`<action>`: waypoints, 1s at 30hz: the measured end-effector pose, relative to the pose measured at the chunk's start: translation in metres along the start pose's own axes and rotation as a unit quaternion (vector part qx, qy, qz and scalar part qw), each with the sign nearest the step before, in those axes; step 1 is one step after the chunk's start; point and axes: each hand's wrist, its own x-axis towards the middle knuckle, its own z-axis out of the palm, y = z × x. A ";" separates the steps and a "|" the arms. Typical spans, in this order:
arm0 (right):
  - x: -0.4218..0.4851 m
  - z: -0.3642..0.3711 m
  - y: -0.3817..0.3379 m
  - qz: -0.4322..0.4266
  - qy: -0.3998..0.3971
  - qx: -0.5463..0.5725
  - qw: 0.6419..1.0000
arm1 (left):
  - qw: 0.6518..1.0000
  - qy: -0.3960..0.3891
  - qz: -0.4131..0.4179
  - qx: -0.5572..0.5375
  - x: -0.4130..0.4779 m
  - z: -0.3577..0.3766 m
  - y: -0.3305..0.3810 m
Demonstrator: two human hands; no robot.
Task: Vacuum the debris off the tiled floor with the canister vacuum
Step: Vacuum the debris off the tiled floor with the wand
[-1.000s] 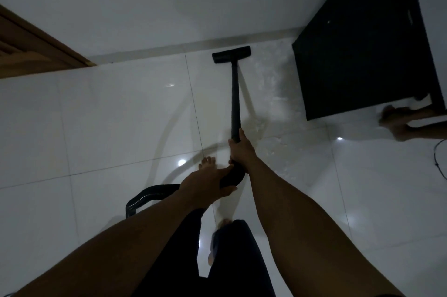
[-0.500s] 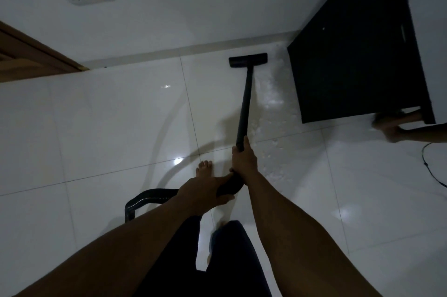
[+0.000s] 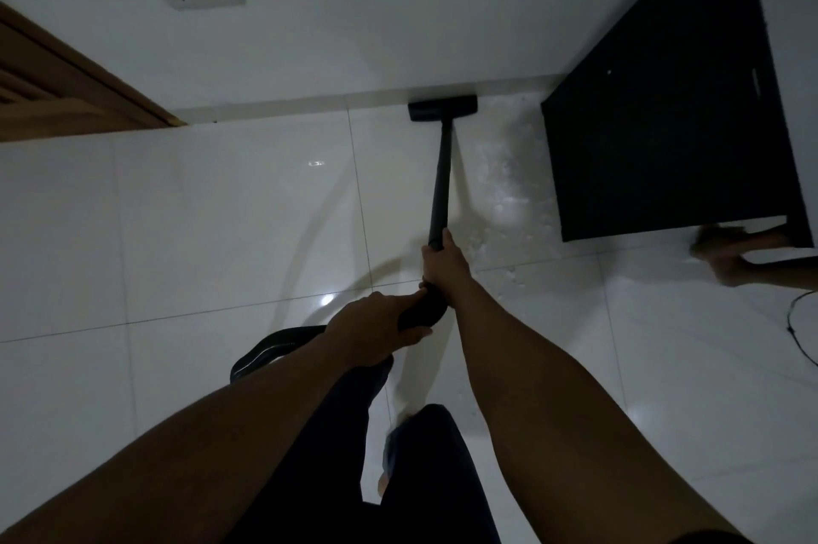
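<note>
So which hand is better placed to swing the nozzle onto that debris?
Probably the right hand: it grips the wand farther forward, on the debris side. The left hand holds the rear grip by the hose.

Light: dim, cold grey throughout, source unseen. Glare: small white reflections lay on the glossy tiled floor (image 3: 221,233), brightest near my left hand (image 3: 376,331) and on the debris (image 3: 509,207). Shadows: one soft curved band across the tiles; a fainter one beside the wand (image 3: 440,180). My forearms (image 3: 553,388) and the black panel (image 3: 664,123) read nearly black, detail lost. Blur: another person's hand (image 3: 730,253) at the right edge was smeared. Distortion: wide-angle lens bent the wall (image 3: 398,12) line and door frame (image 3: 66,87) toward the edges.
</note>
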 end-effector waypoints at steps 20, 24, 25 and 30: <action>-0.121 0.031 0.197 0.021 -0.042 -0.048 0.998 | 0.994 0.051 0.083 -0.047 -0.131 0.194 0.041; -0.156 0.043 0.266 0.029 -0.053 -0.046 0.997 | 0.991 0.014 0.111 -0.067 -0.165 0.266 0.039; -0.167 0.047 0.280 0.033 -0.056 -0.044 0.997 | 0.990 0.018 0.118 -0.070 -0.174 0.282 0.039; -0.221 0.072 0.332 0.033 -0.057 -0.041 0.997 | 0.999 0.001 0.010 -0.050 -0.231 0.337 0.031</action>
